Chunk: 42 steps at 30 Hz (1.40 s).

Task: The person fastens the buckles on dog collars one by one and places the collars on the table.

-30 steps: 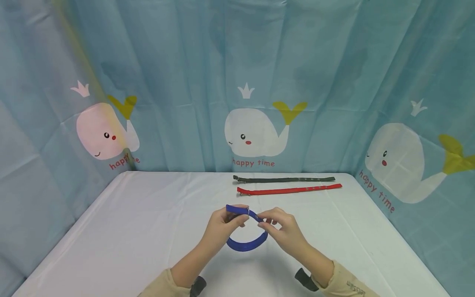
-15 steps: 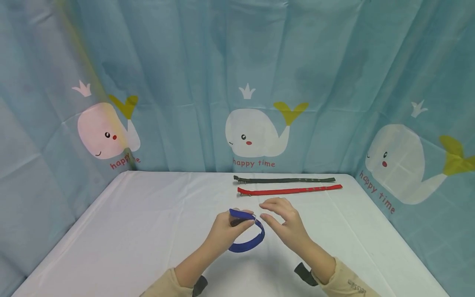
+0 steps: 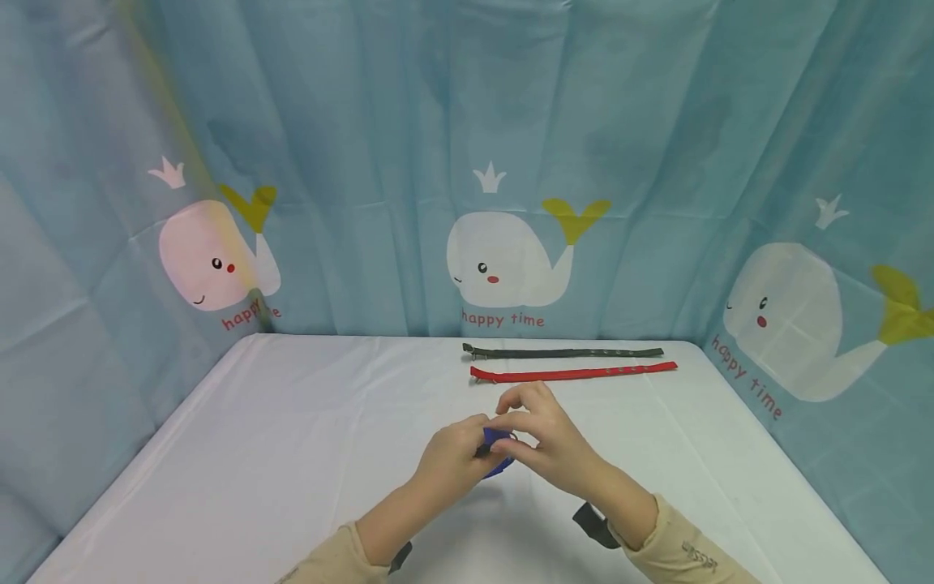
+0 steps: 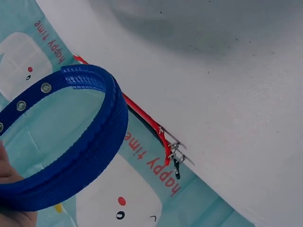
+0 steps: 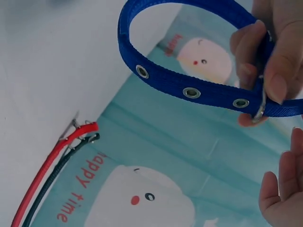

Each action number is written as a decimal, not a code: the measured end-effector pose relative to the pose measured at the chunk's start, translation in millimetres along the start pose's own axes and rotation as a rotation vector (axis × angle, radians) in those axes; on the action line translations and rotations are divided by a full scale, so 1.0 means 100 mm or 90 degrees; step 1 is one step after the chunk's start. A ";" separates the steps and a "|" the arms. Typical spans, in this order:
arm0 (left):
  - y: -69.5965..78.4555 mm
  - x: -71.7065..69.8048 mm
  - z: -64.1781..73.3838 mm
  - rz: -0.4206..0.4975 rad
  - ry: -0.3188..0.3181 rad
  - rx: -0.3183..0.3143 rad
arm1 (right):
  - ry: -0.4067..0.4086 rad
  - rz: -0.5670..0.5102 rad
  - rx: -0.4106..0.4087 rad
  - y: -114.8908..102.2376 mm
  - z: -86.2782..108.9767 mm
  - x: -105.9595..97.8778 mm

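A blue collar (image 5: 165,81) with metal eyelets is bent into a loop, its strap threaded through a metal buckle (image 5: 260,109). My left hand (image 3: 454,456) holds it beside the buckle, thumb against the strap, as the right wrist view shows best. In the head view my right hand (image 3: 543,442) overlaps the collar, its index finger and thumb apart on either side of the blue strap. Other fingers of the right hand (image 5: 286,189) hang below the strap in the right wrist view. Much of the collar is hidden behind the hands in the head view.
On the white table (image 3: 292,430), a dark green collar (image 3: 562,354) and a red collar (image 3: 576,374) lie stretched out near the back edge. A blue curtain (image 3: 379,146) printed with whales surrounds the table.
The right hand let go of the collar by half a second ago, then came back left against the left hand. The left hand has moved slightly right, turning the collar.
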<state>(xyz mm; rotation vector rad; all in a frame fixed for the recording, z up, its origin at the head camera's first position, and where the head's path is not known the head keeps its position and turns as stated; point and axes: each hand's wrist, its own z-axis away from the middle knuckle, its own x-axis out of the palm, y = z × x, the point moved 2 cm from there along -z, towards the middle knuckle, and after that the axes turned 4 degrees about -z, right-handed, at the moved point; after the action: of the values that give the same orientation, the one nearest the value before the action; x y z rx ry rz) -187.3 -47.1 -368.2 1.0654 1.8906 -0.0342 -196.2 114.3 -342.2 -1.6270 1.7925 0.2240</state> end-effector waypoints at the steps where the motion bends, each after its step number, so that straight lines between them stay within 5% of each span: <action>1: 0.00 0.00 0.00 0.004 -0.005 -0.002 | 0.006 -0.006 -0.002 0.00 0.00 0.00; 6: -0.01 0.03 -0.02 0.018 -0.055 -0.035 | 0.037 -0.067 0.022 -0.01 -0.01 -0.01; 14: 0.00 0.08 -0.10 0.019 -0.179 -0.163 | 0.103 -0.158 0.133 -0.04 -0.04 -0.09; 20: -0.01 0.06 -0.08 0.117 -0.127 -0.222 | 0.159 -0.250 0.144 -0.04 -0.04 -0.11; 28: 0.00 0.00 -0.10 0.122 -0.091 -0.181 | 0.166 -0.200 0.107 -0.04 0.01 -0.09; 33: -0.07 -0.09 -0.07 0.217 -0.075 -0.279 | 0.203 -0.153 0.035 0.02 0.03 -0.24; 37: -0.13 -0.17 -0.04 0.284 -0.039 -0.323 | 0.138 -0.034 -0.021 0.03 0.03 -0.33; 42: -0.12 -0.26 -0.05 0.262 0.013 -0.216 | 0.010 0.104 -0.089 0.00 0.00 -0.36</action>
<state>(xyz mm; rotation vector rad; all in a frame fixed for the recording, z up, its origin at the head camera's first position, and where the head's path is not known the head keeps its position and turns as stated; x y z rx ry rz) -194.3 -69.3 -350.4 1.1936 1.5886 0.5156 -197.6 143.5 -320.9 -1.5807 1.9619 0.4210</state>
